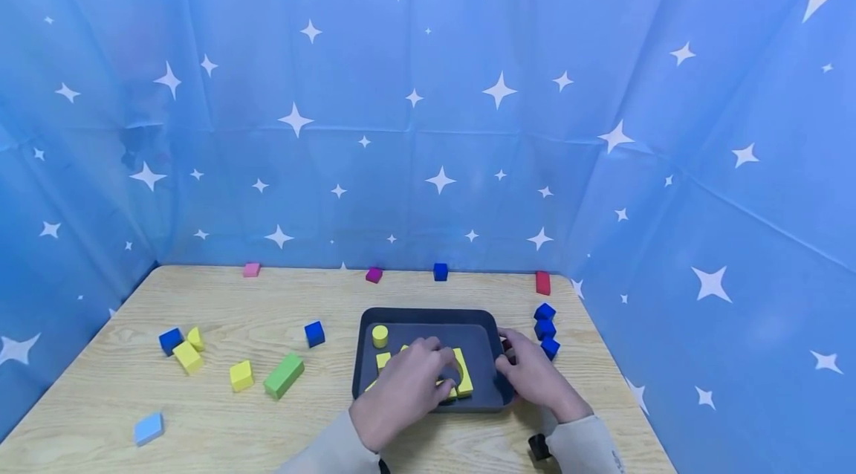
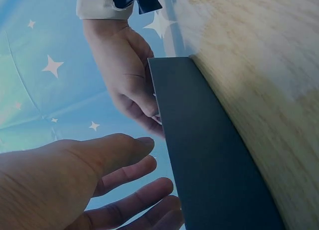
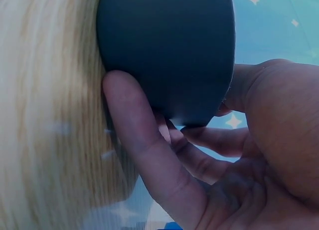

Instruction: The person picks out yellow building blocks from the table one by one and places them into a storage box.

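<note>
A dark rectangular tray (image 1: 491,355) lies on the wooden table with several yellow blocks in it. My right hand (image 1: 533,372) grips the tray's right end; in the right wrist view its fingers (image 3: 134,120) wrap the outer wall. Over the inside of the tray reaches my left hand (image 1: 409,382), fingers bent loosely beside a yellow arch block (image 1: 465,374). In the left wrist view nothing shows between the left thumb and fingers (image 2: 149,190). A yellow cylinder (image 1: 380,336) stands in the back left corner. Some yellow blocks are partly hidden under the left hand.
Left of the tray lie a green block (image 1: 284,376), yellow blocks (image 1: 241,376), blue cubes (image 1: 314,334) and a light blue block (image 1: 148,429). Several blue cubes (image 1: 545,329) line the right side. A red block (image 1: 543,283) sits at the back edge, before a starry blue curtain (image 1: 428,125).
</note>
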### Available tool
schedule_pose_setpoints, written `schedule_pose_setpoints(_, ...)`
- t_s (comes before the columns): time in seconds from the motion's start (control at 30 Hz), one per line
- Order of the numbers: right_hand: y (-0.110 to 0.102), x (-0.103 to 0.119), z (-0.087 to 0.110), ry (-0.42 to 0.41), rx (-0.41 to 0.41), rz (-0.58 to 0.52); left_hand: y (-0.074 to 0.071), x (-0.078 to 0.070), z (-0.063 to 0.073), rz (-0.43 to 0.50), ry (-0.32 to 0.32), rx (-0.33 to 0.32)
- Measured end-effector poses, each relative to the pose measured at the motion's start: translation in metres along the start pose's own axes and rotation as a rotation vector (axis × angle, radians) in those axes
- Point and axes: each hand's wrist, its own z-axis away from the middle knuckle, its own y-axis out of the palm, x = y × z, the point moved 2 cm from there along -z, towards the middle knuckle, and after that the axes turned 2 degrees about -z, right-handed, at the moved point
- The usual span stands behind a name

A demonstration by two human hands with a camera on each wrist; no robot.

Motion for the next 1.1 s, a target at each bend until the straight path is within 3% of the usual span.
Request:
schedule_pose_setpoints(0.63, -0.002, 0.001, 0.001, -0.004, -0.004, 0.004, -0.016, 0.019, 0.011, -0.004, 0.009, -0.119)
schedule_pose_setpoints(0.87, -0.002, 0.002, 0.000, -0.003, -0.001, 0.000, -0.024, 0.029, 0.018, -0.013, -0.018, -0.178)
schedule_pose_setpoints(1.1, 0.000, -0.001, 0.000, 0.006, 0.008, -0.021, -0.031, 0.039, 0.027, -0.027, -0.052, -0.195)
